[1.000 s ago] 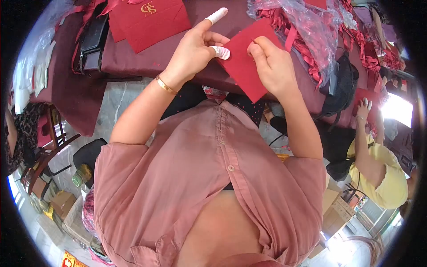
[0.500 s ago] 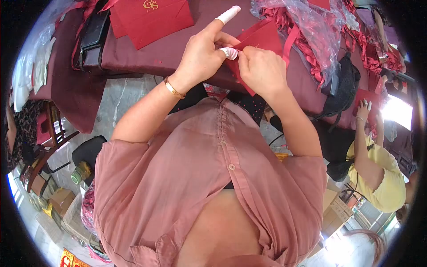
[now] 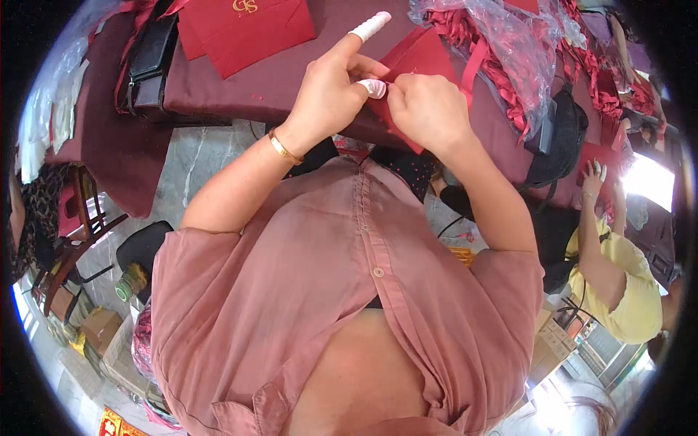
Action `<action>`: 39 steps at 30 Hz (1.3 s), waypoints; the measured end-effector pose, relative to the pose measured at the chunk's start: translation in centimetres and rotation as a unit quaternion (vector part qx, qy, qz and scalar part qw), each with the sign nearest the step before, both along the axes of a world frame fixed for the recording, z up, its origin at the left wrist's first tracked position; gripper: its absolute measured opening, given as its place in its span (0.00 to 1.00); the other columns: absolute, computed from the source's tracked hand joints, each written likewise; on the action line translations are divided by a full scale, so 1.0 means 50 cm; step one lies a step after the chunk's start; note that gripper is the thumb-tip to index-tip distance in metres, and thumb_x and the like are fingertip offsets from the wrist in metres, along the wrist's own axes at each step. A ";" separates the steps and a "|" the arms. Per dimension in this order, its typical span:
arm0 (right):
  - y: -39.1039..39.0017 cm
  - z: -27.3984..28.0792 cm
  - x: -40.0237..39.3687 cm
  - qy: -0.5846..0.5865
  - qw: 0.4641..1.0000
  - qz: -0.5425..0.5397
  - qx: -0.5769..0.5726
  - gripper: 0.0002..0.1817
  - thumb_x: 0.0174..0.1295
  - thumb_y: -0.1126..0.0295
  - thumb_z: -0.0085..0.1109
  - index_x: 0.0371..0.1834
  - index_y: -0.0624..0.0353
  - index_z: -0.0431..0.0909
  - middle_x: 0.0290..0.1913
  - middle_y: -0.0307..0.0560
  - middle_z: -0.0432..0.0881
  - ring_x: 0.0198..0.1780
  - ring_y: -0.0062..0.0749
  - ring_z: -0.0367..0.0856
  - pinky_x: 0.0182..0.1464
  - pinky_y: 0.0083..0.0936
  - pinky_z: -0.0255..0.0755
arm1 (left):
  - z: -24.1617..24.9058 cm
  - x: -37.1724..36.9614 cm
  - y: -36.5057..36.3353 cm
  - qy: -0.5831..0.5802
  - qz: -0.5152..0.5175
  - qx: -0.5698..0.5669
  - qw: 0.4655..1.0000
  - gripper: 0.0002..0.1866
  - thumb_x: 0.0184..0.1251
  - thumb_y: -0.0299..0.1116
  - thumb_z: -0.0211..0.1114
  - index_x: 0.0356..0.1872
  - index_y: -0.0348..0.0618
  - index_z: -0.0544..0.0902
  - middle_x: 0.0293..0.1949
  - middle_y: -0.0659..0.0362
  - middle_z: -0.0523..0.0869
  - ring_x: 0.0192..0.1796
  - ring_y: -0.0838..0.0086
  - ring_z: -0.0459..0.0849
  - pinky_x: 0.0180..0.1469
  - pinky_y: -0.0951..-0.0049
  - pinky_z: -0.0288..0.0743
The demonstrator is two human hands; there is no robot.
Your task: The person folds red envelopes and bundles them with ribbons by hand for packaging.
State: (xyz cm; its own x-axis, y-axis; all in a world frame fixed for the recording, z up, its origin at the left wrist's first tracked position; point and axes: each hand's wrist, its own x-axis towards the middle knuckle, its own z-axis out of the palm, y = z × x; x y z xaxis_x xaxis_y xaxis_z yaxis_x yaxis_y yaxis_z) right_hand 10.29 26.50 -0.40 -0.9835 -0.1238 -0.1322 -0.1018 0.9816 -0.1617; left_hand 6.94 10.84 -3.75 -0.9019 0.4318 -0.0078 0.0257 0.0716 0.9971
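Note:
A red paper bag [image 3: 423,52] is held at an angle over the near edge of the table, between my two hands. My left hand [image 3: 331,87] pinches its left edge with the thumb and some fingers, while the index finger points away; white covers wrap the thumb and index fingertips. My right hand [image 3: 430,109] is closed against the bag's upper part, fingertips hidden, close to my left thumb. What exactly lies between the two thumbs is too small to make out. A red ribbon [image 3: 476,64] hangs beside the bag, behind my right hand.
More red bags [image 3: 254,36] with gold letters lie on the maroon-covered table [image 3: 225,94]. Clear plastic with red ribbons [image 3: 509,43] is piled at the right, near a black bag [image 3: 561,134]. A black box [image 3: 151,65] sits left. A person in yellow [image 3: 618,291] works at the right.
My right hand and the bag have shifted slightly, the bag's lower corner moving a little right. My left hand stays nearly in place.

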 end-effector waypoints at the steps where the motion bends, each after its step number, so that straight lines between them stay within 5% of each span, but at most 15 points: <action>1: -0.001 -0.005 0.000 0.000 1.000 0.001 -0.001 0.14 0.60 0.63 0.52 0.26 0.59 0.83 0.27 0.57 0.85 0.30 0.52 0.86 0.33 0.46 0.79 | -0.005 -0.003 0.000 -0.020 -0.003 0.026 0.999 0.43 0.58 0.13 0.65 0.75 0.54 0.61 0.40 0.55 0.86 0.42 0.80 0.83 0.47 0.77 0.78; 6: -0.008 -0.044 0.001 0.108 0.994 0.020 0.015 0.12 0.59 0.64 0.53 0.24 0.57 0.82 0.22 0.54 0.83 0.25 0.50 0.85 0.27 0.44 0.78 | -0.021 -0.016 -0.004 -0.049 -0.001 0.040 0.998 0.45 0.58 0.13 0.64 0.76 0.53 0.58 0.41 0.53 0.85 0.42 0.77 0.83 0.49 0.77 0.78; 12: -0.007 -0.056 0.001 0.078 0.997 0.018 -0.005 0.13 0.59 0.63 0.53 0.24 0.57 0.83 0.23 0.56 0.83 0.27 0.52 0.85 0.30 0.46 0.79 | -0.040 -0.021 -0.010 -0.141 -0.023 0.025 0.989 0.46 0.58 0.12 0.62 0.77 0.52 0.55 0.42 0.52 0.85 0.42 0.77 0.83 0.48 0.76 0.79; 19: 0.013 -0.018 -0.033 -0.137 0.983 -0.046 -0.109 0.16 0.60 0.60 0.52 0.33 0.59 0.86 0.34 0.60 0.85 0.42 0.57 0.84 0.48 0.49 0.76 | -0.024 0.019 0.000 0.174 0.006 -0.108 0.979 0.43 0.56 0.13 0.61 0.74 0.57 0.63 0.40 0.53 0.89 0.37 0.71 0.85 0.44 0.72 0.78; 23: 0.022 -0.012 -0.024 -0.097 0.991 -0.036 -0.082 0.21 0.58 0.50 0.58 0.34 0.58 0.86 0.35 0.59 0.85 0.43 0.54 0.84 0.48 0.46 0.76 | -0.022 0.010 -0.007 0.117 0.001 -0.068 0.991 0.41 0.58 0.15 0.62 0.74 0.56 0.64 0.38 0.55 0.89 0.37 0.74 0.85 0.43 0.73 0.78; 27: 0.083 0.012 -0.032 0.046 0.959 -0.166 -0.226 0.28 0.53 0.40 0.63 0.37 0.57 0.84 0.37 0.49 0.87 0.42 0.43 0.86 0.46 0.37 0.77 | -0.023 -0.002 -0.020 0.058 0.018 -0.047 0.997 0.40 0.59 0.18 0.65 0.74 0.55 0.64 0.32 0.62 0.85 0.35 0.82 0.81 0.41 0.78 0.76; 29: 0.149 -0.005 -0.057 0.153 0.951 -0.255 -0.085 0.30 0.55 0.39 0.61 0.41 0.59 0.83 0.38 0.56 0.86 0.44 0.50 0.85 0.48 0.42 0.77 | -0.020 -0.002 -0.022 0.065 0.019 -0.093 0.993 0.41 0.57 0.21 0.70 0.73 0.55 0.65 0.31 0.63 0.85 0.33 0.83 0.80 0.38 0.79 0.74; 33: 0.229 -0.056 -0.089 0.149 0.931 -0.331 0.023 0.29 0.56 0.41 0.59 0.39 0.60 0.84 0.35 0.58 0.86 0.43 0.53 0.85 0.48 0.46 0.76 | -0.023 -0.002 -0.012 0.068 0.014 -0.123 0.990 0.42 0.55 0.24 0.73 0.73 0.54 0.66 0.29 0.64 0.84 0.30 0.84 0.78 0.35 0.78 0.73; 35: 0.247 -0.086 -0.101 0.090 0.947 -0.306 -0.036 0.31 0.56 0.39 0.58 0.34 0.63 0.84 0.33 0.59 0.86 0.41 0.57 0.85 0.47 0.48 0.75 | -0.027 -0.005 -0.008 0.061 0.011 -0.136 0.989 0.41 0.55 0.26 0.73 0.72 0.52 0.66 0.29 0.56 0.85 0.28 0.71 0.80 0.36 0.69 0.76; 37: 0.247 -0.105 -0.098 0.098 0.949 -0.294 -0.055 0.25 0.57 0.47 0.63 0.29 0.64 0.84 0.28 0.54 0.86 0.38 0.50 0.86 0.43 0.42 0.76 | -0.035 -0.007 -0.007 0.074 0.007 -0.137 0.988 0.41 0.54 0.25 0.73 0.71 0.52 0.66 0.28 0.56 0.84 0.28 0.70 0.80 0.36 0.69 0.76; 39: 0.244 -0.115 -0.085 0.152 0.844 -0.343 -0.383 0.15 0.59 0.59 0.66 0.28 0.62 0.83 0.26 0.47 0.85 0.37 0.40 0.87 0.40 0.32 0.78 | -0.037 -0.008 -0.009 0.087 0.006 -0.140 0.986 0.41 0.54 0.25 0.73 0.71 0.52 0.66 0.28 0.55 0.84 0.28 0.69 0.81 0.36 0.68 0.76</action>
State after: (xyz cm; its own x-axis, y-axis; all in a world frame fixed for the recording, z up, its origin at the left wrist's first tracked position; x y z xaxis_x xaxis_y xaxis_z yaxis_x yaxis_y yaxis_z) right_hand 6.02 38.73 -6.14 -0.8326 0.5539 -0.0003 0.2968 0.4456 -0.8446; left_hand 6.56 10.40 -5.59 -0.9055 0.4234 0.0298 0.1918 0.3456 0.9186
